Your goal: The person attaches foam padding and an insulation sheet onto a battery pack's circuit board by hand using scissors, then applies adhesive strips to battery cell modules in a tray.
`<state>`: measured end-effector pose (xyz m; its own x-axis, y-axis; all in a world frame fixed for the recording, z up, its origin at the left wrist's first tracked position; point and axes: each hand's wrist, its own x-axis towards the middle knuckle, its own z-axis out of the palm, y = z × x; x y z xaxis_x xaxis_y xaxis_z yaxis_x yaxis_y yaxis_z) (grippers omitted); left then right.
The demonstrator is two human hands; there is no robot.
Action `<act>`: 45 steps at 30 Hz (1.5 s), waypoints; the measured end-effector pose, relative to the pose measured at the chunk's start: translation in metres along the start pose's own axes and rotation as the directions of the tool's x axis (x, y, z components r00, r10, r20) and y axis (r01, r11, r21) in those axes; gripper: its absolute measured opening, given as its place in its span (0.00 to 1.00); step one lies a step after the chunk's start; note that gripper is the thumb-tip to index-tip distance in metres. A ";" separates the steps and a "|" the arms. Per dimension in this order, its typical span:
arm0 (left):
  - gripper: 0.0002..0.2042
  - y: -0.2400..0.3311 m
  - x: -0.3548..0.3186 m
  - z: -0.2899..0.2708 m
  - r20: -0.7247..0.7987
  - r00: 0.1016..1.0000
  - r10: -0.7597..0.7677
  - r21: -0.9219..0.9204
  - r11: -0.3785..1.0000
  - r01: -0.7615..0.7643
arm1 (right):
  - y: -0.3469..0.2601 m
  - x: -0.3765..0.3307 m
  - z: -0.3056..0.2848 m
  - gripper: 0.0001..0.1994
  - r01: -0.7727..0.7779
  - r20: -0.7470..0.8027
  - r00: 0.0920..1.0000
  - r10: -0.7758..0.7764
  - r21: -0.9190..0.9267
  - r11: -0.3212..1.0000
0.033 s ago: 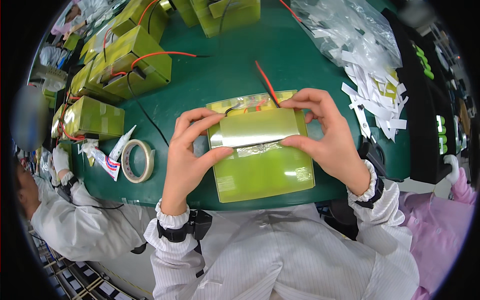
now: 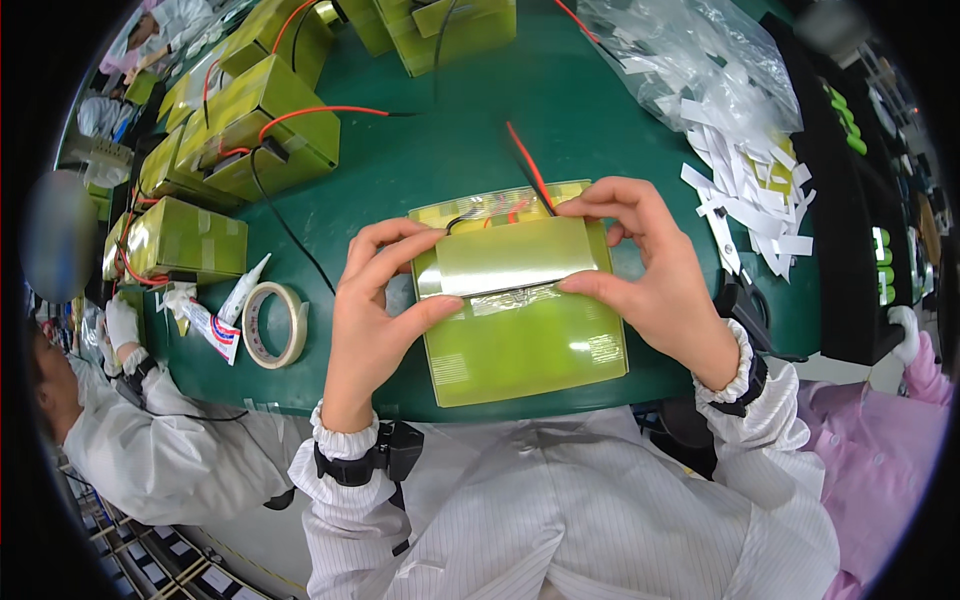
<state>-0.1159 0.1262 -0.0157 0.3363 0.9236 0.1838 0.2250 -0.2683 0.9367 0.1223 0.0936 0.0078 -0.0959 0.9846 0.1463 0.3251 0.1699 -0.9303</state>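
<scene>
- Person's white striped sleeves enter from the lower edge, a dark band on each wrist.
- Pack point(image 2: 520, 330): flat yellow-green wrapped block, lying at the near edge of the green table point(image 2: 450, 150), right in front of the person.
- Left hand point(image 2: 375, 320): at the pack's left edge, thumb under and fingers point(image 2: 400, 240) over the left end of a strip point(image 2: 515, 262). Fingers closed, pinching the strip.
- Right hand point(image 2: 650, 275): at the pack's right edge, thumb and fingers closed on the strip's right end.
- Strip: pale yellow-green sheet, stretched flat between both hands across the pack's upper half, touching it.
- Wires point(image 2: 525, 165): one red, one black, come out of the pack's far edge and run away across the table.
- Tape roll point(image 2: 272, 325): left of the left hand, flat on the table, apart from the pack. Small tube point(image 2: 240, 295) just beside it.
- Another person's white-sleeved arm at the far-left edge, gloved hand point(image 2: 122, 325) near the tube.
- Further left and back: more wrapped packs point(image 2: 255, 125) with red and black leads, crowded together.
- Far right: white paper strips point(image 2: 750, 205) in a loose pile, clear plastic bag point(image 2: 690, 55) behind them.
</scene>
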 end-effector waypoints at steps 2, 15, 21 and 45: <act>0.23 -0.002 0.000 0.000 0.016 1.000 0.002 -0.013 1.000 -0.001 | 0.002 0.000 0.000 0.26 0.035 -0.023 0.999 -0.035 -0.004 0.999; 0.22 0.003 0.001 -0.001 0.038 0.999 0.017 0.002 1.000 -0.017 | 0.003 -0.001 0.000 0.25 0.037 -0.032 0.999 -0.038 -0.025 0.999; 0.20 0.010 0.004 -0.002 0.056 0.998 -0.025 0.063 0.998 0.021 | -0.002 0.000 -0.003 0.26 -0.071 0.034 0.997 0.070 0.022 0.997; 0.30 0.048 -0.009 0.017 0.085 0.992 0.091 0.796 0.592 -0.123 | -0.005 0.002 -0.007 0.22 -0.011 0.044 0.999 0.016 -0.114 0.993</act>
<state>-0.0924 0.1000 0.0221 0.4323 0.8687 0.2419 0.8203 -0.4902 0.2947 0.1269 0.0949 0.0149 -0.1316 0.9845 0.1162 0.4310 0.1624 -0.8876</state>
